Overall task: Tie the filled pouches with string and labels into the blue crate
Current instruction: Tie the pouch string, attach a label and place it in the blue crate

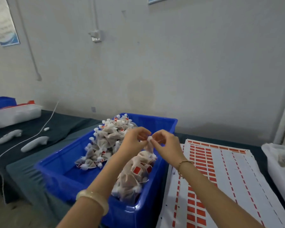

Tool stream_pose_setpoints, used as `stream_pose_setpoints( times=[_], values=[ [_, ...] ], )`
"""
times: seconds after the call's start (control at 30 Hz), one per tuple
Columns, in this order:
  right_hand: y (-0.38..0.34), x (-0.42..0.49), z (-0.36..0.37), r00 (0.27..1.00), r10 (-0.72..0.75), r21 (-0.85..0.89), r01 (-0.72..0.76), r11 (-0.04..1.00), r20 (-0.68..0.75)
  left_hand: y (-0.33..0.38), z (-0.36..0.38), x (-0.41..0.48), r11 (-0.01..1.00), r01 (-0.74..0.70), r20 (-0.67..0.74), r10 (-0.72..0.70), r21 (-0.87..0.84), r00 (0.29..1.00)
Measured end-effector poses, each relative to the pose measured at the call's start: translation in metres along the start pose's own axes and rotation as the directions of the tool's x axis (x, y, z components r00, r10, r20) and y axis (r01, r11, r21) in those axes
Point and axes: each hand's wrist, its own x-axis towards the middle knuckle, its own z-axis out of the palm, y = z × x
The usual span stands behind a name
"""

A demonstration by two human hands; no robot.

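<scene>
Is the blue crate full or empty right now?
Partly full. In the blue crate, tied pouches heap along the far and right sides; bare floor shows near left.

One pouch (148,148) between left hand (135,140) and right hand (167,145). Two blue crates (82,171): one beneath, dozens of pouches (109,137) inside; one far left. Two white tools (34,143) left of left hand.

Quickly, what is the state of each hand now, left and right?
Left hand: pinches the gathered top of a small white mesh pouch over the blue plastic crate.
Right hand: pinches the same pouch top.
</scene>
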Motion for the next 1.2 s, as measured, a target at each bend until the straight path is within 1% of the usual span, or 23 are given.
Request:
stream_pose_setpoints(
  times=[0.07,0.1,0.13,0.17,0.2,0.27,0.3,0.33,0.37,0.43,0.5,0.57,0.67,0.73,0.8,0.83,0.9,0.97,1.0,1.03,1.1,1.17,1.2],
  values=[
    [0.012,-0.002,0.007,0.992,0.055,-0.15,-0.037,0.988,0.115,-0.017,0.002,-0.004,0.989,0.074,0.126,-0.09,0.128,0.988],
    [0.017,-0.007,0.009,0.987,0.067,-0.196,-0.038,0.98,0.145,-0.023,0.005,-0.006,0.977,0.098,0.154,-0.128,0.192,0.98],
    [0.02,-0.013,0.009,0.987,0.063,-0.21,-0.03,0.977,0.15,-0.026,0.007,-0.007,0.966,0.104,0.136,-0.139,0.236,0.981],
    [0.022,-0.021,0.007,0.989,0.049,-0.205,-0.02,0.979,0.138,-0.026,0.011,-0.007,0.96,0.093,0.069,-0.115,0.265,0.991],
    [0.023,-0.03,0.002,0.992,0.039,-0.195,-0.015,0.981,0.118,-0.024,0.015,-0.006,0.959,0.063,-0.035,-0.055,0.276,0.998],
    [0.024,-0.051,-0.012,0.996,0.055,-0.163,-0.043,0.986,0.074,-0.008,0.029,-0.003,0.971,-0.024,-0.233,0.081,0.237,0.969],
    [0.025,-0.062,-0.022,0.996,0.073,-0.144,-0.066,0.987,0.048,0.004,0.039,0.0,0.976,-0.071,-0.274,0.127,0.206,0.953],
    [0.026,-0.074,-0.033,0.995,0.095,-0.132,-0.091,0.987,0.027,0.018,0.051,0.002,0.979,-0.112,-0.273,0.157,0.17,0.949],
    [0.025,-0.085,-0.045,0.993,0.117,-0.129,-0.115,0.985,0.012,0.033,0.064,0.002,0.98,-0.15,-0.242,0.178,0.13,0.954],
    [0.025,-0.106,-0.076,0.986,0.161,-0.149,-0.164,0.975,-0.033,0.064,0.096,0.0,0.975,-0.218,-0.126,0.222,0.05,0.967],
    [0.025,-0.127,-0.115,0.975,0.189,-0.194,-0.209,0.959,-0.118,0.094,0.134,-0.005,0.961,-0.275,0.008,0.275,-0.005,0.961],
    [0.025,-0.144,-0.156,0.962,0.202,-0.236,-0.243,0.941,-0.183,0.118,0.169,-0.011,0.954,-0.293,0.127,0.298,-0.053,0.946],
    [0.027,-0.174,-0.221,0.928,0.232,-0.291,-0.317,0.903,-0.293,0.154,0.225,-0.022,0.931,-0.34,0.268,0.365,-0.137,0.892],
    [0.032,-0.191,-0.26,0.88,0.267,-0.304,-0.398,0.866,-0.393,0.173,0.256,-0.031,0.908,-0.372,0.343,0.417,-0.191,0.842],
    [0.042,-0.205,-0.293,0.823,0.33,-0.336,-0.508,0.793,-0.463,0.189,0.28,-0.039,0.88,-0.418,0.413,0.474,-0.224,0.778],
    [0.047,-0.211,-0.306,0.798,0.377,-0.366,-0.565,0.739,-0.47,0.195,0.289,-0.041,0.871,-0.436,0.457,0.49,-0.227,0.742],
    [0.057,-0.223,-0.326,0.754,0.506,-0.433,-0.656,0.618,-0.419,0.204,0.305,-0.043,0.854,-0.491,0.547,0.498,-0.174,0.673],
    [0.064,-0.232,-0.334,0.719,0.629,-0.498,-0.678,0.54,-0.296,0.211,0.316,-0.04,0.794,-0.604,0.635,0.5,-0.065,0.589],
    [0.065,-0.234,-0.334,0.706,0.669,-0.503,-0.675,0.539,-0.232,0.214,0.319,-0.038,0.762,-0.647,0.682,0.485,-0.023,0.548],
    [0.065,-0.235,-0.331,0.699,0.692,-0.475,-0.678,0.561,-0.179,0.217,0.321,-0.035,0.737,-0.676,0.733,0.454,0.011,0.507],
    [0.063,-0.235,-0.325,0.692,0.711,-0.387,-0.694,0.608,-0.125,0.225,0.321,-0.031,0.702,-0.71,0.816,0.378,0.057,0.438],
    [0.063,-0.233,-0.317,0.692,0.713,-0.355,-0.698,0.622,-0.112,0.23,0.318,-0.029,0.723,-0.689,0.853,0.328,0.049,0.405],
    [0.064,-0.232,-0.313,0.694,0.71,-0.377,-0.692,0.615,-0.116,0.232,0.316,-0.028,0.737,-0.675,0.865,0.316,0.034,0.389]
  ],
)
